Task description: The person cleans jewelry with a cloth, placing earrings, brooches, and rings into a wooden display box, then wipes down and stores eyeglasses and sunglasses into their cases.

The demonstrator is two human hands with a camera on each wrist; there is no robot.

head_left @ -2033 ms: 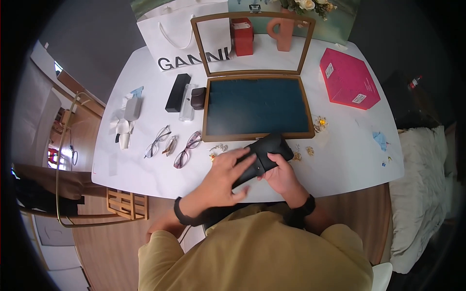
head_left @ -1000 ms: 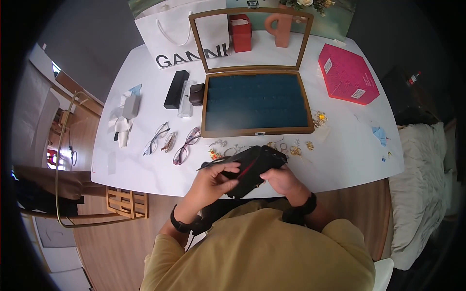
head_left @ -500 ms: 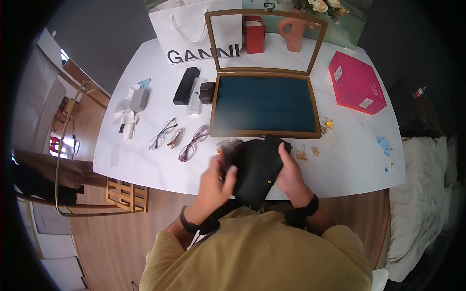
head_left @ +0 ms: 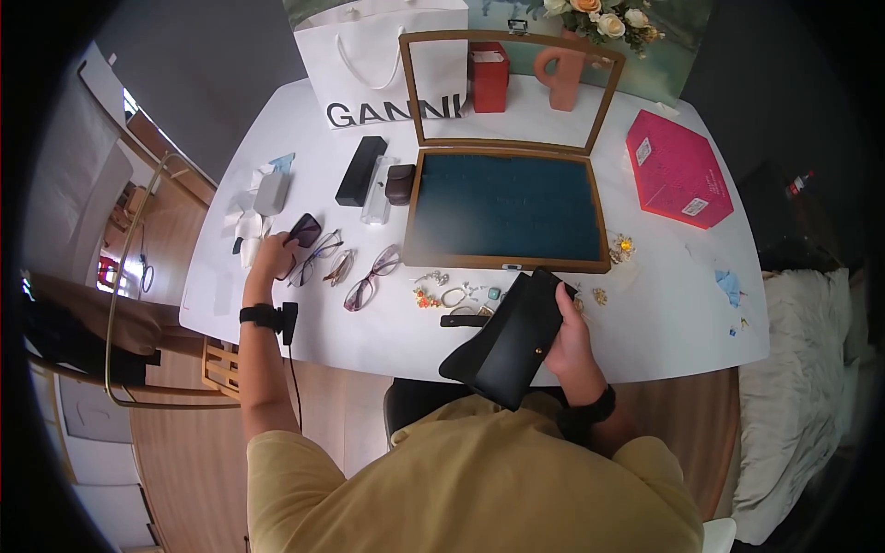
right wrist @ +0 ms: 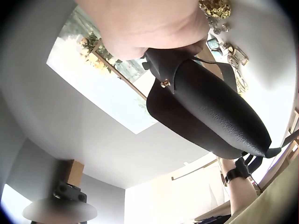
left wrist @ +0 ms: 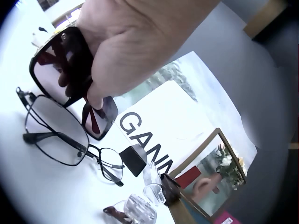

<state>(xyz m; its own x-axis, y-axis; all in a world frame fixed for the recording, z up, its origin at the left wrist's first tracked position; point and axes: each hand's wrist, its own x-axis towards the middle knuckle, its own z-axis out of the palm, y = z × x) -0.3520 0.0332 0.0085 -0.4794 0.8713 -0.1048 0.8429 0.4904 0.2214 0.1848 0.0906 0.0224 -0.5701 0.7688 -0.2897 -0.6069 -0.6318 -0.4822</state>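
Note:
Dark sunglasses [head_left: 304, 230] are pinched by the bridge in my left hand [head_left: 271, 258], at the left of the table beside thin-framed glasses [head_left: 316, 258]. In the left wrist view, the sunglasses' large lens [left wrist: 63, 65] hangs below my left hand [left wrist: 126, 56], over the black-framed glasses [left wrist: 56, 130]. My right hand [head_left: 573, 346] grips a black soft case [head_left: 507, 336] at the table's front edge, thumb on top. The right wrist view has the case [right wrist: 205, 102], with its gold stud, under my right hand [right wrist: 149, 28]; its flap hangs loose.
A wooden display box [head_left: 507, 207] stands with its glass lid raised. Jewelry [head_left: 452, 293] lies in front of it. More glasses [head_left: 373, 276], a black box [head_left: 361, 170], a grey case [head_left: 272, 193] and a brown case [head_left: 399, 184] are left; a pink box [head_left: 678, 170] is right.
My left hand has left the black case, moved left across the table and taken hold of the sunglasses. The case stays in my right hand, its flap now unfolded.

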